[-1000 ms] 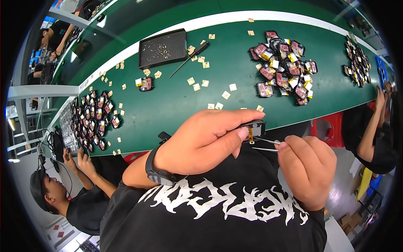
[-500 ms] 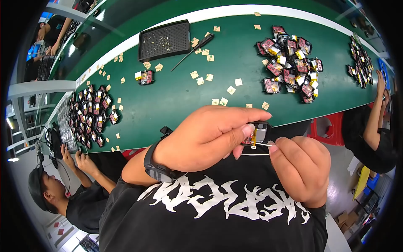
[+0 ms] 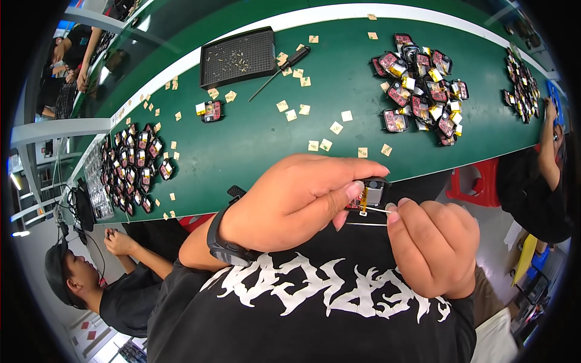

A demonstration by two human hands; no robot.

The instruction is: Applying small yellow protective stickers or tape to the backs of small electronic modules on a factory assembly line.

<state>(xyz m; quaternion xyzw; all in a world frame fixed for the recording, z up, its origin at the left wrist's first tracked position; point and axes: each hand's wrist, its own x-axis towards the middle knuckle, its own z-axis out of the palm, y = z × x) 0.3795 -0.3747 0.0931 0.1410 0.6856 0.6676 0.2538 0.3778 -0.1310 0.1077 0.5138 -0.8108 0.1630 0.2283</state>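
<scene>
My left hand [image 3: 296,202] pinches a small dark electronic module [image 3: 371,193] with a yellow flex strip, held close to my chest below the green table's [image 3: 254,142] near edge. My right hand [image 3: 433,245] grips thin metal tweezers [image 3: 366,216] whose tips touch the module's underside. A black watch sits on my left wrist.
A pile of similar modules [image 3: 423,85] lies at the right, another pile [image 3: 136,166] at the left, one alone [image 3: 210,111] near a black perforated tray [image 3: 238,57]. A screwdriver [image 3: 281,69] and several tan paper squares are scattered. A seated person [image 3: 115,272] is lower left, another person's arm [image 3: 548,145] at the right.
Both hands have shifted slightly lower and right in view, still together on the module; the tweezers stay at its underside.
</scene>
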